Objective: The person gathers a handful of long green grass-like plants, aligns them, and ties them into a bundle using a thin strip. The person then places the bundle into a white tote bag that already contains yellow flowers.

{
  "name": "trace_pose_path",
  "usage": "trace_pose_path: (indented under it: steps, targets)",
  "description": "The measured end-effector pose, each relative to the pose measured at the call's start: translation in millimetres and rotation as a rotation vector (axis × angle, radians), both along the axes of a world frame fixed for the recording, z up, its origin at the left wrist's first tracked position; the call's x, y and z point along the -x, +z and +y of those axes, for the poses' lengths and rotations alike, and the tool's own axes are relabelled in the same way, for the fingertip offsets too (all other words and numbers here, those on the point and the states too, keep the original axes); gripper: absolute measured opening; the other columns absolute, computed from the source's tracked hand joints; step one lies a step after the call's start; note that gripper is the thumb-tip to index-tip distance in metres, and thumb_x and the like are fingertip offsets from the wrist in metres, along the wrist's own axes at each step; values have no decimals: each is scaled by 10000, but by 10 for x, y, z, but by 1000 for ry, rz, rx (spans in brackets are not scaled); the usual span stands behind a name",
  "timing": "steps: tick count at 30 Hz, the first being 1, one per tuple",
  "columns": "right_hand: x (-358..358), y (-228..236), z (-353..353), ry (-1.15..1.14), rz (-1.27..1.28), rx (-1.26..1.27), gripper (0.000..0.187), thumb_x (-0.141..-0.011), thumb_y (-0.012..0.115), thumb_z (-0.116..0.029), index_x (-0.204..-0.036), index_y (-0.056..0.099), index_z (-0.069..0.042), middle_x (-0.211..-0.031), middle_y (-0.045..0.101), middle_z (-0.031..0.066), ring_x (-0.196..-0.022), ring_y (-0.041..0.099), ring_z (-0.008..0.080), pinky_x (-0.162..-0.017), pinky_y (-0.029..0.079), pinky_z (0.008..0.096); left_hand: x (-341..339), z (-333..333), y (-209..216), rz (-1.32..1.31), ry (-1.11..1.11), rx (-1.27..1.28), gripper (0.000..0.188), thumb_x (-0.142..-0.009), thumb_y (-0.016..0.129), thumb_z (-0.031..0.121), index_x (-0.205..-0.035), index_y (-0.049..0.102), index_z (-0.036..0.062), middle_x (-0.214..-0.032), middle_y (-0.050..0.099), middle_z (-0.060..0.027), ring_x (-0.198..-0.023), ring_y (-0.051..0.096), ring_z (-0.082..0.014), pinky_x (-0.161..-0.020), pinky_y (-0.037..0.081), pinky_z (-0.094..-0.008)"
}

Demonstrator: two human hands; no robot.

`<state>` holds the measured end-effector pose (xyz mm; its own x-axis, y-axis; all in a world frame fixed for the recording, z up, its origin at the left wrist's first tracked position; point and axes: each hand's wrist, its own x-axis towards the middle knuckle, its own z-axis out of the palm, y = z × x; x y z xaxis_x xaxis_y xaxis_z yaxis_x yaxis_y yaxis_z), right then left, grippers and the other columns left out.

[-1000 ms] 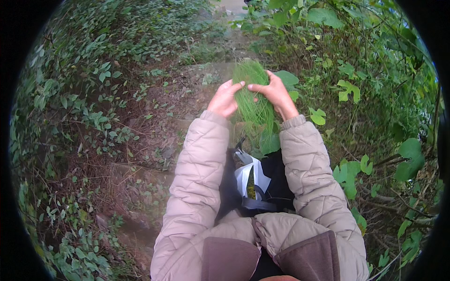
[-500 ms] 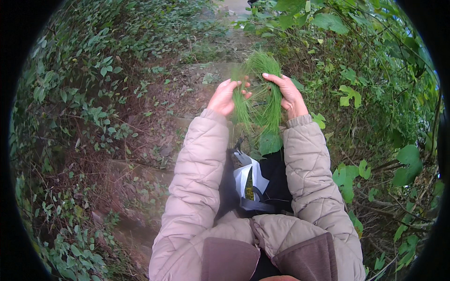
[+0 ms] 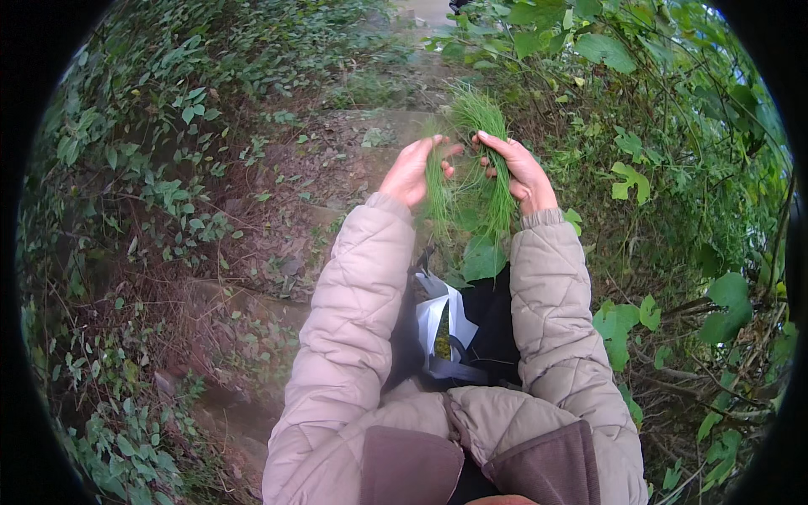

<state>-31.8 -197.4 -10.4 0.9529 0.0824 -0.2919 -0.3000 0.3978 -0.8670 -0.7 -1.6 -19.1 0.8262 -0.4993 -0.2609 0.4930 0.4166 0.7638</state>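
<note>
My right hand (image 3: pixel 523 175) is closed round a thick bunch of long, thin green grass (image 3: pixel 478 114), its blades fanning out above the thumb and hanging below the palm. Opposite it, my left hand (image 3: pixel 407 175) pinches a thinner tuft of the same grass (image 3: pixel 436 198), which dangles from the fingers. A few loose blades seem to cross the gap between the two bunches. Below my hands, between my forearms, a white bag (image 3: pixel 443 316) with a dark handle hangs near my body, something yellow-green showing inside it.
A broad green leaf (image 3: pixel 484 257) shows just under the right bunch. Dense bushes (image 3: pixel 168 185) line the left side, and leafy vines with bare branches (image 3: pixel 682 295) crowd the right. Between them runs an earthen path (image 3: pixel 286 252) with leaf litter.
The two bunches have drawn slightly apart, and the tuft in my left hand looks narrower. Grass in my right hand sits a little more upright.
</note>
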Motion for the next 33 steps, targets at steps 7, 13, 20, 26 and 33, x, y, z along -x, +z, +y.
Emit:
trace_pose_path:
  steps: [7, 13, 20, 26, 33]
  targets:
    - [-12, -54, 34, -5, -20, 62, 215, -842, 671, -201, -983, 668, -40, -892, 662, 3, -692, 539, 70, -591, 420, 196, 2, 4, -25, 13, -19, 1, 429, -1007, 286, 382, -1152, 467, 21, -1212, 568, -181, -769, 531, -125, -649, 476, -245]
    - [-46, -102, 39, 110, -34, 19, 175, -863, 646, -204, -938, 654, -46, -820, 648, 12, -659, 530, 70, -592, 415, 206, -37, -6, -102, -24, -105, -54, 635, -955, 289, 564, -1237, 451, 18, -1155, 598, -103, -773, 513, -128, -688, 444, -279]
    - [-51, -284, 325, 111, -184, 392, 290, -865, 630, -230, -1040, 576, -6, -925, 649, 51, -717, 575, 117, -629, 450, 251, 44, -135, -154, 56, -9, -15, 472, -877, 622, 383, -1168, 523, 25, -1064, 607, -66, -874, 548, -148, -739, 459, -288]
    - [-12, -316, 518, 47, -552, 1062, 519, -804, 671, -193, -1231, 467, 21, -1218, 520, 205, -1121, 515, 269, -928, 423, 363, 51, -181, -144, -64, 113, 95, 312, -877, 631, 105, -1157, 513, 34, -1073, 606, -85, -1020, 578, -195, -822, 503, -380]
    - [16, -124, 415, 36, -449, 587, 474, -757, 724, -143, -1187, 576, -8, -1008, 667, 113, -833, 644, 177, -781, 504, 302, -81, 30, -13, 28, 254, 410, 300, -950, 502, 117, -1240, 470, 50, -1254, 536, -140, -1174, 513, -256, -982, 457, -406]
